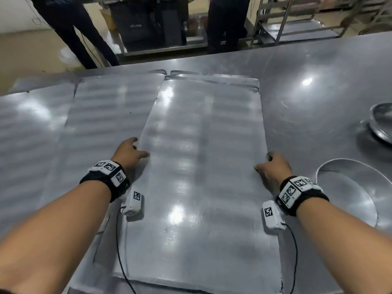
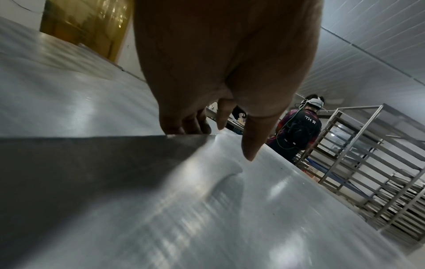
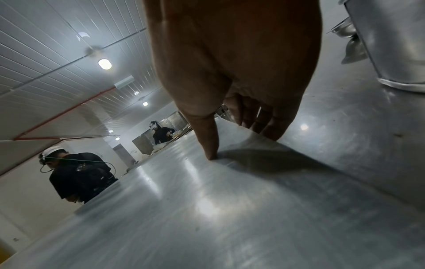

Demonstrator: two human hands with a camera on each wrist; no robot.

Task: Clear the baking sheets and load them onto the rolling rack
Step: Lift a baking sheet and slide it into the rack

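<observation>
A bare metal baking sheet point(image 1: 201, 166) lies lengthwise in front of me on the steel table point(image 1: 318, 81). My left hand point(image 1: 130, 152) grips its left long edge, thumb on top and fingers curled under the rim. My right hand point(image 1: 272, 166) grips the right long edge the same way. In the left wrist view the left hand point(image 2: 207, 116) has its thumb on the baking sheet point(image 2: 253, 218) and its fingers below the edge. The right hand point(image 3: 230, 118) presses its thumb on the baking sheet point(image 3: 184, 209) in the right wrist view. A second sheet point(image 1: 106, 115) lies flat to the left.
Two round metal bowls point(image 1: 350, 187) point(image 1: 381, 124) sit on the table at the right. A steel rolling rack point(image 2: 358, 163) with several rails stands beyond the table, also seen far back point(image 1: 297, 22). People point(image 1: 74, 32) stand past the far edge.
</observation>
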